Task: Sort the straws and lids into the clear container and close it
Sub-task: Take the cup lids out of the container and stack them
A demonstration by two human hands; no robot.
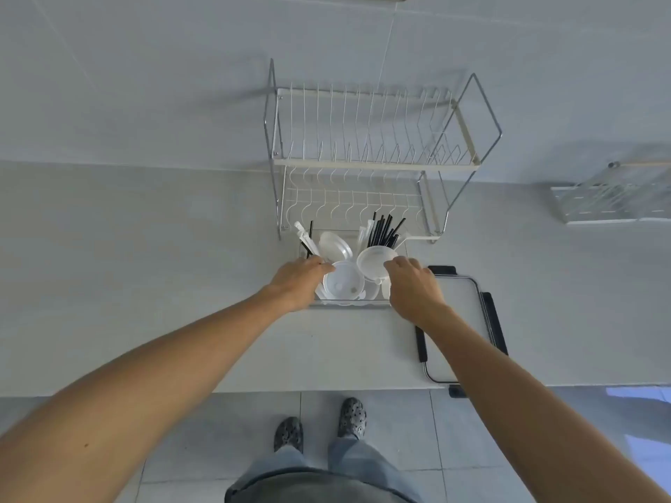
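Hands meet over the clear container (348, 303), left hand (299, 285) curled at its rim, right hand (414, 288) pinching a lid (374, 261), dish rack (366, 157) behind, container cover (455, 321) just right.

pale grey tiled wall (181, 67) behind, thin grout lines. white counter (145, 266) runs l to r below it. two-tier wire dish rack (374, 165), chrome frame w/ white trays, stands at the back against the wall. second, smaller rack (613, 197) far right, blurred. floor (399, 430) in light grey tiles below the counter edge. soft even light, faint shadows.
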